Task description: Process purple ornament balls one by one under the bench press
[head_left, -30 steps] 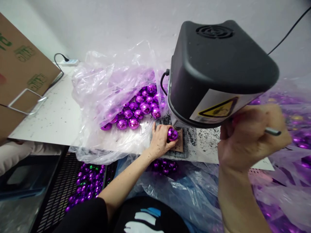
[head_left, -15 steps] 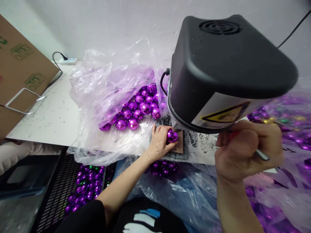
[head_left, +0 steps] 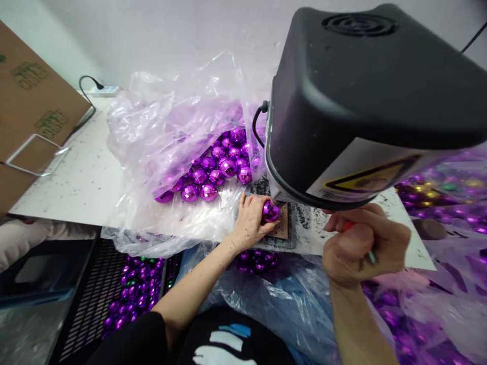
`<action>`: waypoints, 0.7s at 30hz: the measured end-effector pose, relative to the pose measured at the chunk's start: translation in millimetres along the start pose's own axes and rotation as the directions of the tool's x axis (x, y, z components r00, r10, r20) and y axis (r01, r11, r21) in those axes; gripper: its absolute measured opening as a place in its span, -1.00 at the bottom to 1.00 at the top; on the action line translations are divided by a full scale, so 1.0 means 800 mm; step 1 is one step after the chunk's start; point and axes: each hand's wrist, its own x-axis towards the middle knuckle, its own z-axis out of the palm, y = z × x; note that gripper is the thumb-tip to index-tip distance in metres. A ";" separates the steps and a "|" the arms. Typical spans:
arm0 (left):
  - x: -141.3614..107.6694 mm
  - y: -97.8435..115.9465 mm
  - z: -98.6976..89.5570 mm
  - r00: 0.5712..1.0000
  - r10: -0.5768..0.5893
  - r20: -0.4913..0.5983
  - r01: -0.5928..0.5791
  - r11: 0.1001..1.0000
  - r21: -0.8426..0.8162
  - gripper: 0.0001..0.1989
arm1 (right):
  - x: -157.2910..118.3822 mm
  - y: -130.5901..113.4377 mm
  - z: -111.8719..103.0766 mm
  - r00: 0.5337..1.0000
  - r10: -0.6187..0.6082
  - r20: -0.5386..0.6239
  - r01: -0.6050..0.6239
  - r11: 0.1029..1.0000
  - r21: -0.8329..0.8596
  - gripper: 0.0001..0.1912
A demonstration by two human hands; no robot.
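My left hand (head_left: 251, 220) is closed round a shiny purple faceted ball (head_left: 270, 211), holding it on a small brown board (head_left: 281, 228) under the bench drill press (head_left: 365, 91). The drill's tip meets the top of the ball, though the machine's housing hides part of that spot. My right hand (head_left: 365, 243) is wrapped round the drill press lever (head_left: 348, 226); a bit of red and a metal rod end show between the fingers. Left of the drill, several more purple balls (head_left: 208, 191) lie in a clear plastic bag (head_left: 140, 121).
A cardboard box (head_left: 41, 101) stands at the left of the white table (head_left: 76, 187), near a power strip (head_left: 104, 92). Below the table edge, a black crate (head_left: 85, 299) holds small purple balls. Bagged purple, gold and green balls (head_left: 437, 190) fill the right side.
My right hand has moved left and slightly down with the lever. The left hand still holds the ball in place. The camera view has shifted slightly.
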 end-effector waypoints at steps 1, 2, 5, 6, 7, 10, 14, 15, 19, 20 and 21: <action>0.000 0.000 0.000 1.000 -0.006 0.005 0.006 1.000 0.003 -0.56 | -0.002 0.001 0.000 1.000 0.008 -0.010 -0.008 1.000 -0.001 -0.85; 0.000 0.000 0.000 1.000 -0.014 0.009 0.014 1.000 0.008 -0.56 | -0.004 0.002 0.001 1.000 0.012 -0.023 -0.012 1.000 -0.002 -0.86; 0.000 0.000 0.001 1.000 -0.027 0.016 0.027 1.000 0.016 -0.56 | -0.011 0.007 0.003 0.998 0.006 -0.064 -0.006 1.000 0.002 -0.86; -0.001 -0.001 0.001 1.000 -0.024 0.014 0.024 1.000 0.016 -0.55 | -0.013 0.009 0.004 0.997 0.004 -0.072 -0.004 1.000 0.005 -0.87; -0.001 -0.001 0.001 1.000 -0.019 0.011 0.019 1.000 0.014 -0.55 | -0.015 0.010 0.004 0.997 0.004 -0.077 -0.003 1.000 0.008 -0.87; 0.000 -0.001 0.002 1.000 -0.003 0.004 0.003 1.000 0.006 -0.54 | -0.020 0.015 0.003 0.997 0.001 -0.078 -0.002 1.000 -0.003 -0.88; 0.001 -0.001 0.001 1.000 0.001 -0.007 -0.001 1.000 -0.007 -0.55 | -0.031 0.023 0.001 0.996 -0.010 -0.090 0.007 0.999 -0.039 -0.87; 0.001 0.000 0.000 1.000 0.001 -0.011 -0.001 1.000 -0.010 -0.55 | -0.034 0.025 0.000 0.996 -0.011 -0.084 0.007 0.999 -0.046 -0.86; 0.000 0.000 -0.002 1.000 -0.009 0.004 0.009 1.000 -0.019 -0.55 | -0.038 0.028 -0.003 0.999 0.000 -0.046 -0.002 0.999 -0.050 -0.85; 0.001 0.000 -0.002 1.000 -0.014 0.012 0.014 1.000 -0.021 -0.54 | -0.034 0.026 -0.003 0.999 0.008 -0.042 -0.010 0.999 -0.047 -0.83; 0.001 0.000 -0.001 1.000 -0.018 0.017 0.019 1.000 -0.025 -0.54 | -0.027 0.021 -0.004 0.999 0.014 -0.039 -0.016 0.999 -0.043 -0.81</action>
